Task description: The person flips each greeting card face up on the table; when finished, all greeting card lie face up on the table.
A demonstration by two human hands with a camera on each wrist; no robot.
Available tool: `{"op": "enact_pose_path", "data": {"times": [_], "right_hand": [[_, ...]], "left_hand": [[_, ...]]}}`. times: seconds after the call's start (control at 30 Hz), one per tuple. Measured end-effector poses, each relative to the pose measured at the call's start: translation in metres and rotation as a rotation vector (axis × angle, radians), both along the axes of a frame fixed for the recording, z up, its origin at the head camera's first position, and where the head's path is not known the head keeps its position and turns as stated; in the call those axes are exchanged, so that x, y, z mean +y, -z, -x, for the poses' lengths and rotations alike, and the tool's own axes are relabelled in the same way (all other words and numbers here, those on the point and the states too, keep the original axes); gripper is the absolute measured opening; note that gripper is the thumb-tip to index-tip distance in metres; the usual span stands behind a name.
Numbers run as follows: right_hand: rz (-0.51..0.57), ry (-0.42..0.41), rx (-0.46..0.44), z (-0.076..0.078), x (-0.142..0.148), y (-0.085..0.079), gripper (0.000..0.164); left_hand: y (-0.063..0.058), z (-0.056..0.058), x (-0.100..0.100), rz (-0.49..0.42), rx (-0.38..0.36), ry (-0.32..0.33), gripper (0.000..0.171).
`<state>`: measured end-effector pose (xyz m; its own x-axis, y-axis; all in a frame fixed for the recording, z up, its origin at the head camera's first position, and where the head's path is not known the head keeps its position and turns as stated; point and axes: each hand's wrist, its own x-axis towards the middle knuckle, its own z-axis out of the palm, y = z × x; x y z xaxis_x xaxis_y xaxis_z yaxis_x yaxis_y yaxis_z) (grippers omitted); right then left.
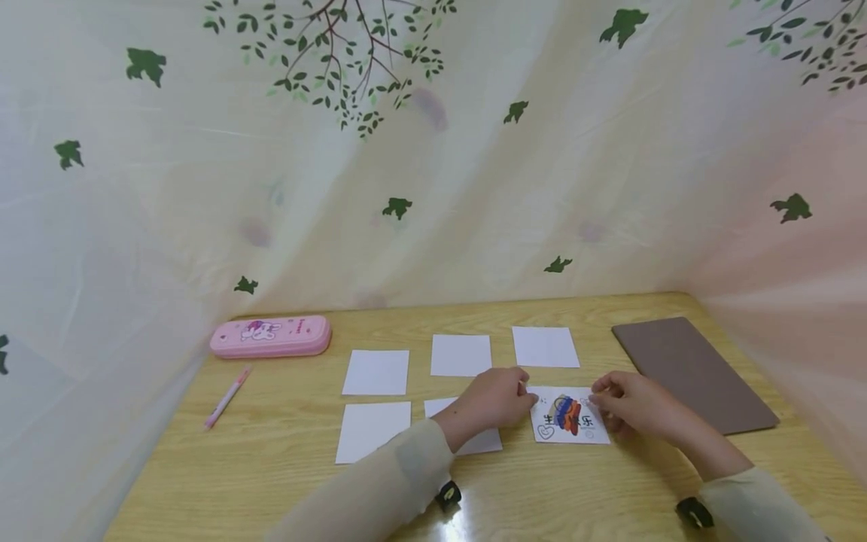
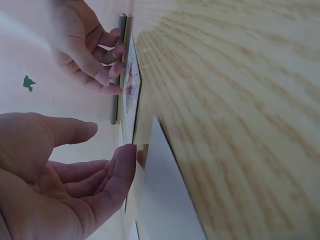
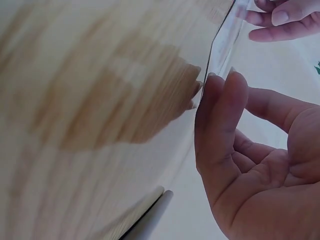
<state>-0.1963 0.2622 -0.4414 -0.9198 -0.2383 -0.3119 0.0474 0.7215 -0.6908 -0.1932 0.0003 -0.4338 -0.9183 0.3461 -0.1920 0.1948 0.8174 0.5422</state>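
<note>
A white card (image 1: 566, 416) with a colourful drawing, black characters and a small heart lies on the table in the head view. At its left edge is my left hand (image 1: 489, 406), fingertips at or just beside the upper left corner. My right hand (image 1: 640, 406) has its fingertips at the card's right edge. The left wrist view shows thumb and fingers of the left hand (image 2: 75, 185) apart, with nothing between them. The right hand (image 3: 260, 160) has loosely bent fingers touching the card's edge. My left forearm partly covers a blank white card (image 1: 482, 443).
Several blank white cards, one of them a top-row card (image 1: 460, 355), lie in two rows. A pink pencil case (image 1: 271, 338) and a pink-and-white pen (image 1: 227, 399) are at the left. On the right lies a brown flat board (image 1: 694, 373). A printed curtain (image 1: 474, 188) hangs behind the table.
</note>
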Motion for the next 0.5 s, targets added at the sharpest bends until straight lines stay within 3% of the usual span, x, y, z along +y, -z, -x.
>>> {"op": "enact_pose_path", "data": {"times": [0.5], "right_hand": [[-0.018, 0.009, 0.015, -0.0037, -0.006, -0.009, 0.042]], "left_hand": [[-0.0045, -0.0039, -0.0057, -0.011, 0.03, 0.046, 0.047]]}}
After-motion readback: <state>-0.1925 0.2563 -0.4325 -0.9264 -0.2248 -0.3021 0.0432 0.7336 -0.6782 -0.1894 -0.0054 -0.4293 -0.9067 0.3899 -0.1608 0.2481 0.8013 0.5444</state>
